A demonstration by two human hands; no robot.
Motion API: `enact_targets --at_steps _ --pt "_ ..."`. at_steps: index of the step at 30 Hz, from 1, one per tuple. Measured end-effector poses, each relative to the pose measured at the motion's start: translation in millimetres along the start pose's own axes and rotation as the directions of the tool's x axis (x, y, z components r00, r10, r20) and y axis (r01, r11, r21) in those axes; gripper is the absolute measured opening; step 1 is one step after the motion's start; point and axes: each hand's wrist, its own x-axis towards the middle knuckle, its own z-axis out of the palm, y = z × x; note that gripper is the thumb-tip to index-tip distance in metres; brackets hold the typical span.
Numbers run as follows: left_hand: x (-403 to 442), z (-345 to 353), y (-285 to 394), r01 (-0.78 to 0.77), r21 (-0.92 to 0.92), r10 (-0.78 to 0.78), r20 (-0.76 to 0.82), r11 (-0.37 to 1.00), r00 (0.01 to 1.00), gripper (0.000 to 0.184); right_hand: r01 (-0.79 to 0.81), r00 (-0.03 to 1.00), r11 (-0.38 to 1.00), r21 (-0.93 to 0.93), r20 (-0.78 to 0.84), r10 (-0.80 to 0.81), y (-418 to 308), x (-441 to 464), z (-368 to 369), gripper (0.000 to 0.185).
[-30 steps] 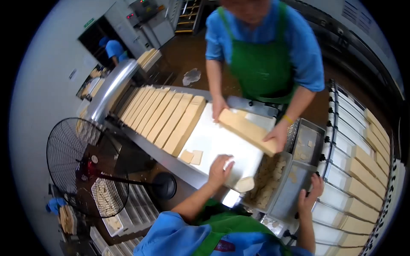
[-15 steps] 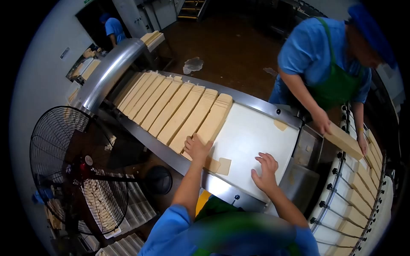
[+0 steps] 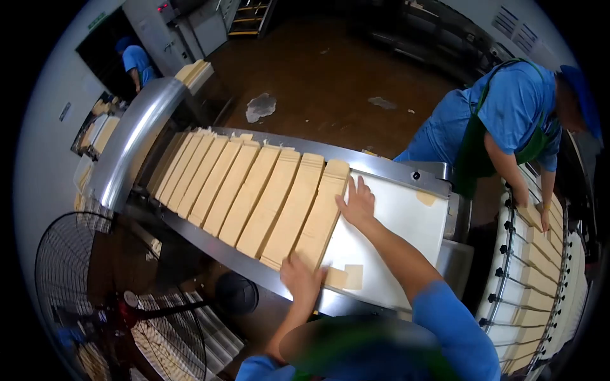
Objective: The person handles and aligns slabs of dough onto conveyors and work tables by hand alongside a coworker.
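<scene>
A row of long pale-yellow blocks point(image 3: 260, 193) lies side by side on the conveyor table. My left hand point(image 3: 302, 279) has its fingers curled round the near end of the rightmost block point(image 3: 323, 209). Close to the far end of that same block is my right hand point(image 3: 359, 204), fingers stretched out and apart, the thumb at the block's right edge. Whether the right hand presses on it I cannot tell. A thin pale square piece point(image 3: 354, 277) rests on the white surface point(image 3: 394, 228), right of my left hand.
A metal hood point(image 3: 136, 140) arches over the conveyor's left end. To the lower left stands a black fan point(image 3: 121, 305). On the right, a co-worker point(image 3: 508, 120) bends over a second line point(image 3: 508, 298) with similar blocks. Another person point(image 3: 136, 63) is far back left.
My right hand has moved left and away from me to the rightmost block's far end. My left hand stays at its near end. The co-worker has lowered a block onto the second line.
</scene>
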Motion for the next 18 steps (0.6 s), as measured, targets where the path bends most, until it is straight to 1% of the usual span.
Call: enact_targets --at_steps 2,3,5,6,8,9,10,11,12,13,14,15,16,17,18 --pt "-16 -7 -16 0.047 -0.066 -0.043 0.063 0.997 0.997 0.088 -0.066 0.991 0.998 0.011 0.117 0.064 -21 31 -3 0.071" --pt "-19 -4 -23 0.036 -0.061 -0.032 0.063 0.997 0.998 0.088 -0.074 0.991 0.997 0.016 0.109 0.072 -28 42 -6 0.071" --pt "-19 8 -33 0.048 -0.178 -0.038 0.055 0.983 0.998 0.088 -0.151 0.964 0.988 0.029 0.225 0.141 -43 58 -11 0.070" --pt "-17 11 -37 0.040 -0.173 -0.030 0.057 0.984 0.998 0.088 -0.159 0.964 0.987 0.034 0.222 0.148 -50 59 -16 0.070" --pt "-13 19 -40 -0.036 -0.220 0.043 0.028 0.975 0.999 0.086 -0.181 0.912 0.981 -0.071 0.361 0.194 -57 59 -26 0.068" --pt "-12 20 -38 -0.041 -0.221 0.052 0.042 0.974 0.998 0.086 -0.184 0.930 0.982 -0.049 0.313 0.190 -55 55 -24 0.068" --pt "-8 20 -35 -0.006 -0.215 0.020 0.066 0.977 0.998 0.084 -0.201 0.928 0.978 -0.055 0.309 0.208 -49 49 -24 0.068" --pt "-5 21 -31 0.024 -0.211 -0.006 0.088 0.977 0.996 0.083 -0.267 0.914 0.963 -0.024 0.309 0.261 -42 45 -26 0.069" --pt "-4 20 -26 0.005 -0.216 0.017 0.101 0.976 0.995 0.083 -0.335 0.897 0.942 0.008 0.308 0.316 -34 40 -33 0.071" --pt "-5 16 -19 0.002 -0.209 0.031 0.154 0.978 0.988 0.082 -0.398 0.885 0.917 0.029 0.277 0.375 -22 34 -42 0.077" --pt "-6 16 -12 -0.005 -0.199 0.047 0.208 0.980 0.977 0.081 -0.424 0.878 0.905 0.027 0.259 0.403 -7 26 -53 0.077" --pt "-10 24 -8 -0.113 -0.160 0.146 0.213 0.981 0.966 0.084 -0.500 0.844 0.865 0.028 0.238 0.480 10 16 -69 0.079" --pt "-13 27 2 -0.147 -0.168 0.184 0.231 0.975 0.955 0.084 -0.575 0.803 0.817 0.032 0.214 0.557 31 6 -85 0.080" --pt "-18 30 14 -0.194 -0.230 0.258 0.295 0.954 0.920 0.083 -0.628 0.763 0.778 0.011 0.202 0.614 61 -3 -92 0.086" --pt "-22 33 28 -0.236 -0.295 0.336 0.358 0.926 0.871 0.082 -0.664 0.737 0.747 0.013 0.174 0.653 86 -13 -93 0.086"
